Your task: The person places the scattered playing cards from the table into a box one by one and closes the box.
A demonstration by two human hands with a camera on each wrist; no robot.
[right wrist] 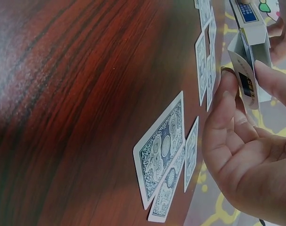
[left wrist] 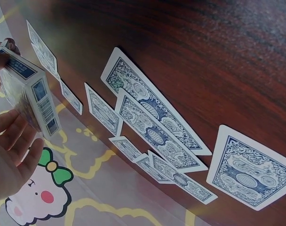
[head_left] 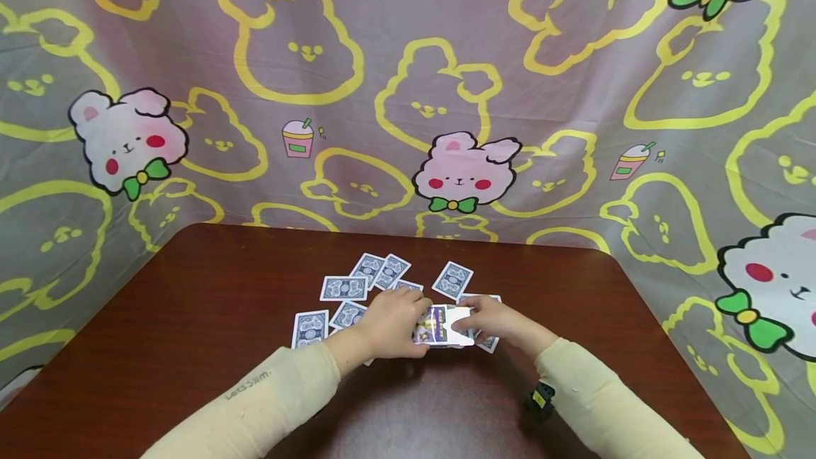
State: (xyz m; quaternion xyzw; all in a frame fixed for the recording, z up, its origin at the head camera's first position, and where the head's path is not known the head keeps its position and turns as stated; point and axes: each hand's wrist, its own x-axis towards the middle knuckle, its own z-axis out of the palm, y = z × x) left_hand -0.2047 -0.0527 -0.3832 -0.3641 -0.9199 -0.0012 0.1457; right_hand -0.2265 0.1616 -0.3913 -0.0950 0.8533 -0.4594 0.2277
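Observation:
My left hand (head_left: 397,322) grips a playing-card box (head_left: 435,324) by its left part, fingers over the far side and thumb at the near edge. In the left wrist view the box (left wrist: 27,84) shows a barcode on its side and stands above the table. My right hand (head_left: 496,319) is at the box's other end, which is open. There, in the right wrist view, its thumb and fingers pinch a thin white flap (right wrist: 243,77) with dark and yellow print. Blue-backed playing cards (head_left: 344,288) lie face down around and beyond both hands.
Several loose cards lie left of the hands, some overlapping; a single card (head_left: 452,280) lies farther back, and more cards (head_left: 487,343) lie partly under the right hand. The dark wooden table (head_left: 191,317) meets a patterned cloth (head_left: 357,126) at its back and sides.

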